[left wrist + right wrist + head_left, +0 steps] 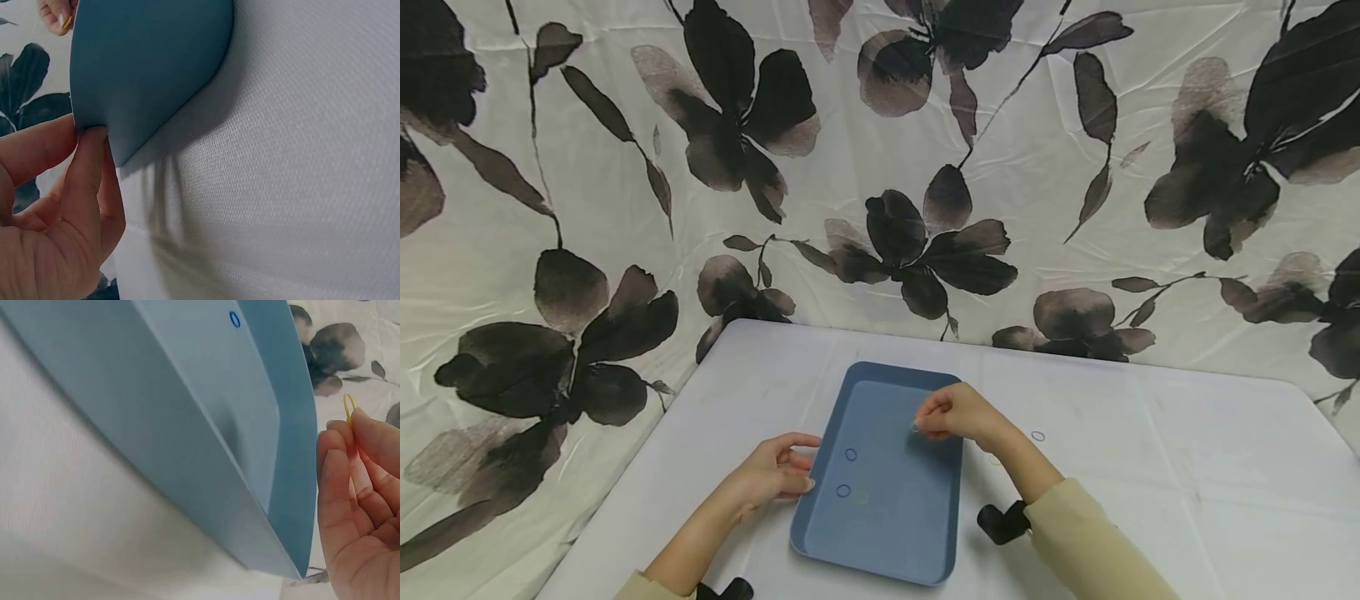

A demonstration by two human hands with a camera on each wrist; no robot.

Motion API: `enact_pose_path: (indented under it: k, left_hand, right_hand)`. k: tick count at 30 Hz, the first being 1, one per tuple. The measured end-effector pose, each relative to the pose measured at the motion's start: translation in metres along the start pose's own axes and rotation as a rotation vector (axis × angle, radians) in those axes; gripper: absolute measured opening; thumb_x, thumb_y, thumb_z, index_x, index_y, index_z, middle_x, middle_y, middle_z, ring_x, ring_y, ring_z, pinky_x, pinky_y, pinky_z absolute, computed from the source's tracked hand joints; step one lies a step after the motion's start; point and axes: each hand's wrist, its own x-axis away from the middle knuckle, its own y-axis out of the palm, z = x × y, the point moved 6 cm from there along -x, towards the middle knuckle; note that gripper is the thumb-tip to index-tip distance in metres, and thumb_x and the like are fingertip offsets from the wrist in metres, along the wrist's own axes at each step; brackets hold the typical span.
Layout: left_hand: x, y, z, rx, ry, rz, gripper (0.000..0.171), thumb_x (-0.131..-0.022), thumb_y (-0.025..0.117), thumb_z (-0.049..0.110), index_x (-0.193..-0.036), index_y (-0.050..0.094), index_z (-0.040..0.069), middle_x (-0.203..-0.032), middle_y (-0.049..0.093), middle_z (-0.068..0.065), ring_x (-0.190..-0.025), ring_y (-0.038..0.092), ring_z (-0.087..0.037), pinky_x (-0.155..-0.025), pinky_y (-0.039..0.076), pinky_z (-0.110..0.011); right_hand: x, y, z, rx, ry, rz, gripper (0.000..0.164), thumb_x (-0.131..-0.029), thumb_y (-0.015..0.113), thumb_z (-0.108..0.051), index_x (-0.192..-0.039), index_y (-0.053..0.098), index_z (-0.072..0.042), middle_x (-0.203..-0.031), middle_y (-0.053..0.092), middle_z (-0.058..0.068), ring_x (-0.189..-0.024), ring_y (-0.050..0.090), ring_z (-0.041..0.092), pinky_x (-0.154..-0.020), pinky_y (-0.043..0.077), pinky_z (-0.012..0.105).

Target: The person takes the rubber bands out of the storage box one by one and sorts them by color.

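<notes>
My left hand pinches the left rim of a blue rectangular tray between thumb and fingers. In the left wrist view, the fingertips sit right at the rim. Over the upper right part of the tray, my right hand holds a small yellow rubber band between thumb and forefinger, its loop poking up past the fingertips. Two blue rubber bands, an upper one and a lower one, lie apart in the tray's left half. Beside the lower one is a faint yellow band.
Right of the tray, a blue band lies on the white tabletop. A pale yellow band shows close to my right wrist. Behind the table hangs a white cloth with dark flowers.
</notes>
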Motion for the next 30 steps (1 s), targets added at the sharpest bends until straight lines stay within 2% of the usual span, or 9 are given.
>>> enact_pose_path:
  k: [7, 11, 21, 30]
  left_hand:
    - [-0.001, 0.001, 0.002, 0.015, -0.018, 0.003, 0.060, -0.074, 0.066, -0.011, -0.130, 0.045, -0.006, -0.090, 0.055, -0.012, -0.077, 0.057, -0.017, -0.068, 0.053, -0.031]
    - [-0.002, 0.002, 0.003, 0.019, -0.018, -0.003, 0.060, -0.074, 0.066, -0.011, -0.130, 0.044, -0.007, -0.090, 0.054, -0.011, -0.077, 0.057, -0.017, -0.067, 0.053, -0.030]
    - [-0.002, 0.003, 0.004, 0.024, -0.024, -0.009, 0.060, -0.074, 0.066, -0.011, -0.130, 0.044, -0.007, -0.090, 0.054, -0.012, -0.077, 0.058, -0.017, -0.068, 0.052, -0.029]
    - [-0.001, 0.003, 0.006, 0.023, -0.012, -0.017, 0.062, -0.074, 0.066, -0.011, -0.131, 0.043, -0.008, -0.091, 0.054, -0.012, -0.077, 0.057, -0.016, -0.067, 0.052, -0.029]
  right_hand:
    - [0.004, -0.013, 0.000, -0.012, 0.010, -0.001, 0.016, -0.082, 0.069, -0.006, -0.090, 0.067, 0.007, -0.076, 0.067, 0.011, -0.067, 0.064, 0.017, -0.070, 0.055, 0.040]
    - [0.007, -0.020, 0.001, -0.018, 0.019, 0.002, 0.017, -0.082, 0.068, -0.007, -0.091, 0.067, 0.008, -0.079, 0.067, 0.015, -0.069, 0.065, 0.018, -0.069, 0.055, 0.038]
    - [0.014, -0.031, 0.009, -0.070, 0.050, 0.014, 0.016, -0.082, 0.068, -0.005, -0.090, 0.066, 0.009, -0.077, 0.068, 0.013, -0.066, 0.063, 0.014, -0.067, 0.055, 0.033]
    - [0.021, -0.039, 0.016, -0.098, 0.050, 0.025, 0.017, -0.082, 0.068, -0.005, -0.090, 0.065, 0.010, -0.076, 0.068, 0.009, -0.069, 0.065, 0.015, -0.072, 0.055, 0.041]
